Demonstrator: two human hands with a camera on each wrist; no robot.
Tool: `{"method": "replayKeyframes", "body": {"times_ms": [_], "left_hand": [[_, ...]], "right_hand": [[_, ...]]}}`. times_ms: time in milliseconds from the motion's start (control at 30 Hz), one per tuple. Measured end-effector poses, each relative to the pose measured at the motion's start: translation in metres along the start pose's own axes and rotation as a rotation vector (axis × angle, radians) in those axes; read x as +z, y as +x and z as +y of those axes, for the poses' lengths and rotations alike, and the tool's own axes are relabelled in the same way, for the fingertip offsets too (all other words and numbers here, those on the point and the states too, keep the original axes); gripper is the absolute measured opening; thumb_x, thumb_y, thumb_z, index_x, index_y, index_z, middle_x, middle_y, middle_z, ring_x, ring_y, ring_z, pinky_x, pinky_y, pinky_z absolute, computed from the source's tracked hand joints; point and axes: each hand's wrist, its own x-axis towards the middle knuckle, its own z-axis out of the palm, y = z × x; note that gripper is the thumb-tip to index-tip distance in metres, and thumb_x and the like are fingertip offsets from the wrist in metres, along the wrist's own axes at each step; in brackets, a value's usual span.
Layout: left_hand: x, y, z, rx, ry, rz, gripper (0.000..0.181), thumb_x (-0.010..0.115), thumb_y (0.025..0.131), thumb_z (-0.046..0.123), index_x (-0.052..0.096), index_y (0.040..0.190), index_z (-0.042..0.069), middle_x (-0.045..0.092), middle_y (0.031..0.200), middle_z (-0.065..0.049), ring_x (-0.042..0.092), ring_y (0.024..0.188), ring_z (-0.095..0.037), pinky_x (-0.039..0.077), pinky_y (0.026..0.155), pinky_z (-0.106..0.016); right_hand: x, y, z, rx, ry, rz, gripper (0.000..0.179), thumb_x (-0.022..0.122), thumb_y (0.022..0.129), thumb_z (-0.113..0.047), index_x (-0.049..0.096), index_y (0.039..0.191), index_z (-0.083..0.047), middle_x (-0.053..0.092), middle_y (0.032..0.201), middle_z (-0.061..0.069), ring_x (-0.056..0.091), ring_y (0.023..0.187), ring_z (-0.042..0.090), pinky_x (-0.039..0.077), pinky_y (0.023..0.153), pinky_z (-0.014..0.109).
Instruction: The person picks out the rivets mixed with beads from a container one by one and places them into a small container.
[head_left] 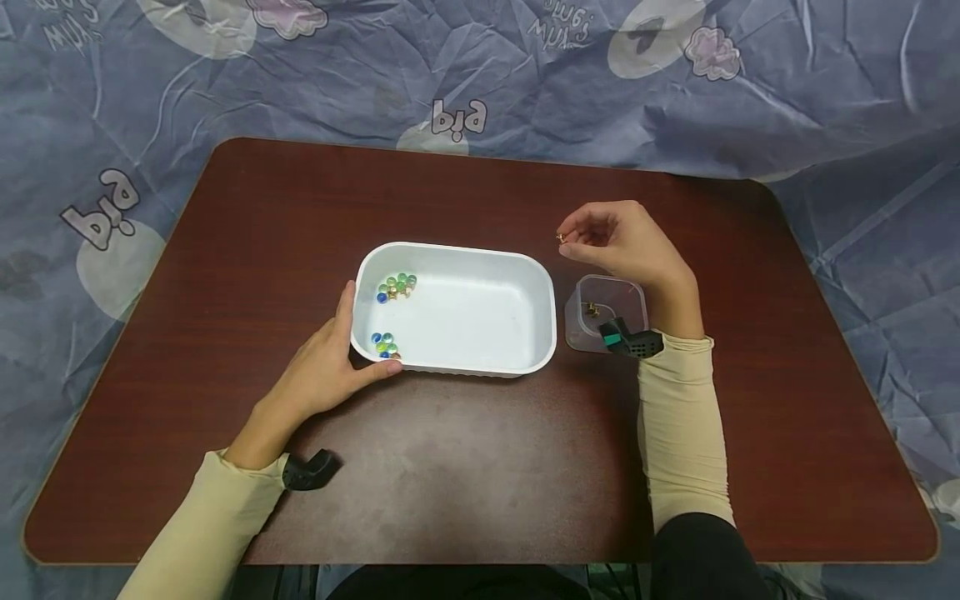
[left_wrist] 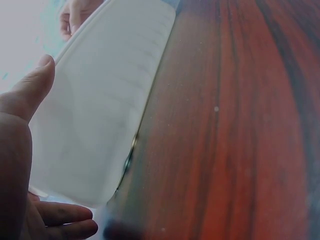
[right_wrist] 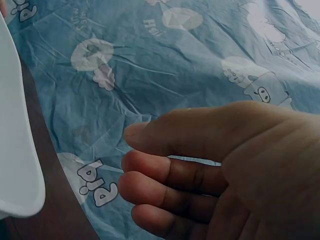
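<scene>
My left hand (head_left: 318, 367) rests at the near left corner of a white tray (head_left: 465, 364), fingers straight along its end and thumb on the near rim. Glass marbles (head_left: 402, 278) in green and blue lie at the tray's left, in two groups with small gold-coloured pieces (head_left: 392, 293) among them. Beyond the tray's right end, my right hand (head_left: 626, 242) pinches a tiny gold-coloured piece (head_left: 561, 238) between thumb and fingertips, too small to show its kind. Below that hand stands a clear plastic box (head_left: 576, 329) with more gold-coloured pieces (head_left: 591, 309) inside.
Everything stands on a dark red-brown wooden table (head_left: 450, 467) with rounded corners. A printed blue cloth (head_left: 337, 92) hangs behind it and spreads along both sides. Black wrist devices (head_left: 311, 471) sit at both cuffs, the right one overlapping the clear box in the head view.
</scene>
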Motion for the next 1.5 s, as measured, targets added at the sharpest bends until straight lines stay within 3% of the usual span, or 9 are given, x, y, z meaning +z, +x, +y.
{"method": "replayKeyframes", "body": {"times_ms": [400,667,967,1200,1500], "left_hand": [[-0.001,0.000,0.001,0.016,0.000,0.002,0.121,0.073,0.082,0.059,-0.006,0.158,0.008,0.035,0.152,-0.025,0.043,0.133,-0.038,0.039,0.099,-0.057],[-0.001,0.000,0.000,0.012,-0.001,-0.008,0.120,0.071,0.084,0.058,-0.008,0.158,0.008,0.035,0.152,-0.025,0.041,0.134,-0.038,0.038,0.100,-0.057],[-0.001,0.001,0.000,0.012,-0.002,-0.009,0.120,0.072,0.084,0.058,-0.008,0.158,0.007,0.035,0.152,-0.026,0.042,0.134,-0.039,0.037,0.101,-0.057],[-0.001,0.001,0.000,0.003,-0.005,-0.006,0.120,0.073,0.083,0.057,-0.007,0.158,0.007,0.039,0.149,-0.026,0.045,0.131,-0.038,0.038,0.099,-0.056],[-0.001,0.000,0.000,0.005,-0.008,-0.001,0.120,0.073,0.083,0.057,-0.007,0.158,0.007,0.041,0.147,-0.026,0.045,0.131,-0.038,0.038,0.099,-0.056]], "right_hand": [[-0.019,-0.009,0.008,0.018,-0.014,0.021,0.014,0.075,0.084,0.000,0.070,0.097,0.004,0.069,0.083,0.002,0.063,0.075,0.013,0.048,0.069,0.019],[-0.031,-0.019,0.008,0.008,0.033,0.045,0.012,0.074,0.084,0.005,0.068,0.094,0.006,0.069,0.081,0.001,0.064,0.073,0.012,0.050,0.069,0.019],[-0.041,-0.028,0.005,0.021,0.042,0.083,0.016,0.074,0.083,0.006,0.068,0.097,0.007,0.069,0.083,-0.001,0.064,0.074,0.012,0.049,0.069,0.018],[-0.047,-0.034,0.006,0.054,0.038,0.123,0.015,0.075,0.083,0.003,0.071,0.097,0.001,0.070,0.085,-0.003,0.065,0.075,0.011,0.049,0.069,0.018],[-0.053,-0.040,0.006,0.057,0.056,0.156,0.018,0.075,0.082,0.005,0.070,0.099,0.005,0.070,0.084,-0.004,0.065,0.075,0.009,0.049,0.069,0.016]]}}
